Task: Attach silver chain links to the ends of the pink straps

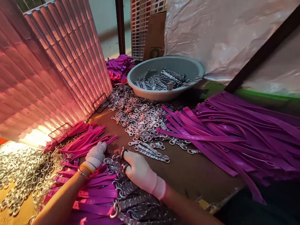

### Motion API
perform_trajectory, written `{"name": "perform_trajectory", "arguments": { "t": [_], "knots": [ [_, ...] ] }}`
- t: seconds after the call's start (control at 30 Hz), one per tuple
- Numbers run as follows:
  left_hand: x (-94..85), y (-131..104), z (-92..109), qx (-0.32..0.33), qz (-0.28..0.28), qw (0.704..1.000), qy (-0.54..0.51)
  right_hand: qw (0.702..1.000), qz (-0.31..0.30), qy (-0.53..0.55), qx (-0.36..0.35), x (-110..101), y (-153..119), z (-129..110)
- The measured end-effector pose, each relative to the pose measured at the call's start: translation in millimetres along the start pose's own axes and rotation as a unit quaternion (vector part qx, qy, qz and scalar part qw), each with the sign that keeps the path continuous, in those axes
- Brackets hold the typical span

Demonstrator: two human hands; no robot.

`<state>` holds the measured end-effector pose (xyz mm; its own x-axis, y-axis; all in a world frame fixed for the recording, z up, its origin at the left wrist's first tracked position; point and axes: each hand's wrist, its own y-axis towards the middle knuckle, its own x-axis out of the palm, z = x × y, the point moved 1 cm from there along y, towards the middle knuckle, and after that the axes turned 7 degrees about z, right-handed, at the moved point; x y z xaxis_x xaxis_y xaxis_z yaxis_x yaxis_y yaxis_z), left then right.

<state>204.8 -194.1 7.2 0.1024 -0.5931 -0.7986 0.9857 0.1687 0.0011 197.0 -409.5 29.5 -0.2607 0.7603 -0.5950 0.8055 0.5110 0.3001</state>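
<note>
My left hand [95, 157], in a white dotted knit glove, is closed just above a row of purple straps [94, 192]. What its curled fingers hold is hidden; the tip of one purple strap [112, 139] shows just beyond them. My right hand [140, 169] wears a white glove with dark, worn fingertips. Its fingers are pinched on a short metal chain [113, 163], right of my left hand. Below both hands, more straps lie side by side, their right ends joined by rings to twisted metal chains [140, 201].
Loose chains [145, 116] are heaped ahead, beside a grey basin [168, 94] holding more chains. Long purple straps [227, 130] spread at right. Metal rings and links [26, 175] cover the left, below upright corrugated panels [68, 46]. Pink-lit straps [89, 137] lie beyond my left hand.
</note>
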Motion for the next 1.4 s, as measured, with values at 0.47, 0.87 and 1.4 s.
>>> {"name": "perform_trajectory", "arguments": {
  "t": [0.47, 0.87, 1.4],
  "knots": [
    [-47.3, -117.8, 39.1, -0.19, 0.019, 0.909, -0.37, 0.961, -0.168, -0.203, -0.09, 20.1, 13.2, -59.0],
    [-34.0, -132.5, 13.1, -0.113, 0.011, 0.953, -0.28, 0.948, -0.202, -0.229, -0.088, 25.7, 6.5, -67.0],
    [-37.2, -133.7, 10.1, -0.047, -0.006, 0.981, -0.188, 0.906, -0.279, -0.261, -0.18, 28.7, -0.5, -67.8]
  ]
}}
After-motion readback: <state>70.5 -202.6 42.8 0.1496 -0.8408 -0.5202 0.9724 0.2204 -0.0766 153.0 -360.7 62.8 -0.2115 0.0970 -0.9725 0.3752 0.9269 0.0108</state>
